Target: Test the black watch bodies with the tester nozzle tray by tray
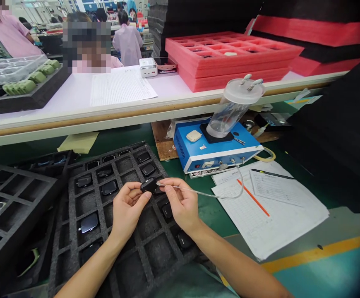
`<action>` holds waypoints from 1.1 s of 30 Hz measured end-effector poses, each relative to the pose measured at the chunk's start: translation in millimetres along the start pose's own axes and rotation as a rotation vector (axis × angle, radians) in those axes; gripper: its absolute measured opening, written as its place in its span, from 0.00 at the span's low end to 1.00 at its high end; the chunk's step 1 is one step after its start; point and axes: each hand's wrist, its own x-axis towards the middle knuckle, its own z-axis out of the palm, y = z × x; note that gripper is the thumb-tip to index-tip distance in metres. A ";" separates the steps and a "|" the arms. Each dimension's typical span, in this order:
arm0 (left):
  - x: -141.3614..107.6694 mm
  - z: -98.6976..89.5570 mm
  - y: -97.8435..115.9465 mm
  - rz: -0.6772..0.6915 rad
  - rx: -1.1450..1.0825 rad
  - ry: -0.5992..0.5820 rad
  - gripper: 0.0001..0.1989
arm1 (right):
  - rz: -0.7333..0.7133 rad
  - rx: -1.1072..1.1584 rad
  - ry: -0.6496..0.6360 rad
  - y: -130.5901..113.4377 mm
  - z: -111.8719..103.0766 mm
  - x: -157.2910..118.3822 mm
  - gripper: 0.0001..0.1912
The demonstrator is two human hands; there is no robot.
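Note:
My left hand (pixel 128 205) grips a small black watch case (pixel 149 186) between thumb and fingers. Pinched in my right hand (pixel 181 203) is the end of a clear thin tube (pixel 205 193), its tip held against the side of the watch case. The tube loops back to the front of a blue box-shaped machine (pixel 217 145) that carries a clear cylinder (pixel 229 109) with a lid. Under both hands lies a black foam tray (pixel 105 215), with watch cases in several of its compartments.
Another foam tray (pixel 9 203) leans at the left. On the right are paper sheets (pixel 279 223), an orange stick (pixel 253 198) and a black pen (pixel 273 174). A raised shelf (pixel 180 101) crosses ahead, bearing red foam trays (pixel 229 62). Co-workers sit and stand beyond.

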 end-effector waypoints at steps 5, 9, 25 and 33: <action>0.8 0.5 1.6 -0.003 0.000 0.005 0.19 | 0.001 -0.002 0.001 -1.6 0.7 2.0 0.07; 1.4 0.8 2.7 -0.009 0.013 0.008 0.19 | 0.001 0.012 -0.002 -1.5 0.8 2.8 0.07; 4.4 3.2 5.4 0.028 0.040 0.031 0.18 | -0.005 0.022 -0.007 -3.1 -1.1 0.3 0.07; -78.2 -24.3 29.8 0.247 0.663 -0.085 0.14 | 0.020 0.035 0.070 -4.4 -9.7 -8.1 0.07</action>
